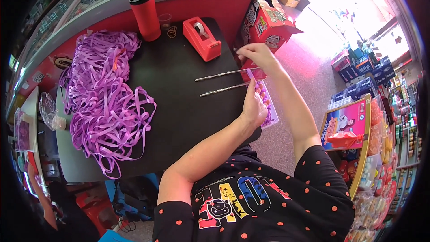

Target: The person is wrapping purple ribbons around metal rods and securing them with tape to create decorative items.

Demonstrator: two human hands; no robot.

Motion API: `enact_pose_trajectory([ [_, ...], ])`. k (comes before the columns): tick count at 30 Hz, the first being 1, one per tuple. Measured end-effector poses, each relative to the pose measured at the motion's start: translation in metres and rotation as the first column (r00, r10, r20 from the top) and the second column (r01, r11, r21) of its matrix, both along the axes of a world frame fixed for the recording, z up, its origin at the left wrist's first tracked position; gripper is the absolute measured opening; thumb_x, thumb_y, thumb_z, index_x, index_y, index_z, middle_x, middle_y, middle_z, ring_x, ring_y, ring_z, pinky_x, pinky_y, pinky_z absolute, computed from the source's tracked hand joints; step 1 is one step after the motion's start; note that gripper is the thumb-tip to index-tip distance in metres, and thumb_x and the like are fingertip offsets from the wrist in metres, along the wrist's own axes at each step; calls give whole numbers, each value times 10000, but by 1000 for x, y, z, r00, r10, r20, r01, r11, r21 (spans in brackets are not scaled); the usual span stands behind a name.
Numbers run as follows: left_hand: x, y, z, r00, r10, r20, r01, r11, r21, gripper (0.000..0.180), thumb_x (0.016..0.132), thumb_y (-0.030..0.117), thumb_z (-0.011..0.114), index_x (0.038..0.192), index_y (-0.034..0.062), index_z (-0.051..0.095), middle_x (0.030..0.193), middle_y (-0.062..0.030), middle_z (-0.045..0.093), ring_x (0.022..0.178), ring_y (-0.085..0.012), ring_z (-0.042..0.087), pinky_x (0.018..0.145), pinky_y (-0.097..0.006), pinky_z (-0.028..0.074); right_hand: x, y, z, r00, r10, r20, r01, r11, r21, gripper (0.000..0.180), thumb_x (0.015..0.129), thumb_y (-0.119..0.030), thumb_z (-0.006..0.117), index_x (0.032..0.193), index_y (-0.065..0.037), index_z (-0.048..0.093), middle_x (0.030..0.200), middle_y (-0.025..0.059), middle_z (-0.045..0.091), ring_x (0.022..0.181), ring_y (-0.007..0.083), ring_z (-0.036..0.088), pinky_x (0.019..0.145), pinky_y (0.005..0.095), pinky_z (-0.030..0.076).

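Observation:
Two thin, twisted metal rods, an upper rod [217, 76] and a lower rod [221, 90], lie side by side across the right edge of a black table [174, 125]. My left hand [254, 106] is closed at their right ends, with a short purple ribbon strip [250, 73] at its fingertips. Just above the rods, my right hand [259, 56] is raised with its fingers pinched; what sits between them is too small to make out. Partly behind my left hand is a pale box [274, 119] holding purple ribbon bits and small orange-tan pieces.
A big tangled heap of purple ribbon [103, 85] covers the table's left side. Toward the back stand a red tumbler [147, 18], rubber bands [172, 32] and a red tape dispenser [202, 40]. A red carton [268, 22] stands beyond the right corner. Another person's arm [38, 190] shows far left.

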State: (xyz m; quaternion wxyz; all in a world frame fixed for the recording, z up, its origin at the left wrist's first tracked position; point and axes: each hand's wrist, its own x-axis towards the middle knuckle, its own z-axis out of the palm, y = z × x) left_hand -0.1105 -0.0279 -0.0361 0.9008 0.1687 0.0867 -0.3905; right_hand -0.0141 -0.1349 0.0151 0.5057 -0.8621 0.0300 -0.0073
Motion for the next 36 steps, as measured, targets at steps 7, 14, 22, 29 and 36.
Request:
enact_pose_trajectory([
  [7, 1, -7, -20, 996, 58, 74, -60, 998, 20, 475, 854, 237, 648, 1247, 184, 386, 1202, -17, 420, 1082, -197, 378, 967, -419, 286, -87, -41, 8, 994, -38, -104, 42, 998, 37, 211, 851, -138, 649, 989, 16, 692, 828, 45, 684, 797, 96, 622, 747, 245, 484],
  [14, -2, -8, -15, 996, 2, 89, -12, 995, 103, 667, 873, 135, 614, 1402, 185, 211, 1170, -42, 439, 1020, -167, 425, 923, -398, 331, -131, -35, -1, 985, -151, -89, 137, 980, -144, 218, 801, -143, 663, 952, 10, 704, 832, 96, 704, 779, 131, 653, 742, 273, 505],
  [22, -5, -5, -11, 996, 18, 85, -31, 987, 158, 765, 880, 23, 581, 1454, 168, 96, 954, 10, 512, 822, -97, 505, 779, -348, 373, -143, -31, 1, 989, -131, -66, 121, 983, -140, 210, 808, -160, 653, 955, -21, 710, 858, 108, 705, 821, 145, 665, 763, 286, 506],
  [29, -5, -6, -14, 993, -4, 116, -17, 985, 174, 613, 898, 42, 561, 1386, 219, 234, 975, 29, 523, 810, -89, 496, 803, -335, 374, -157, -34, -24, 949, -313, -33, 314, 937, 150, 296, 870, -229, 644, 1084, -27, 669, 939, 53, 683, 882, 116, 614, 775, 258, 481],
  [36, -5, -6, -10, 992, 26, 123, -50, 978, 201, 693, 896, 17, 533, 1436, 191, 135, 953, 18, 532, 838, -94, 502, 773, -330, 363, -162, -25, -34, 960, -276, -50, 277, 908, 314, 217, 884, -176, 645, 1033, -20, 670, 864, -12, 640, 727, 41, 504, 666, 205, 409],
])
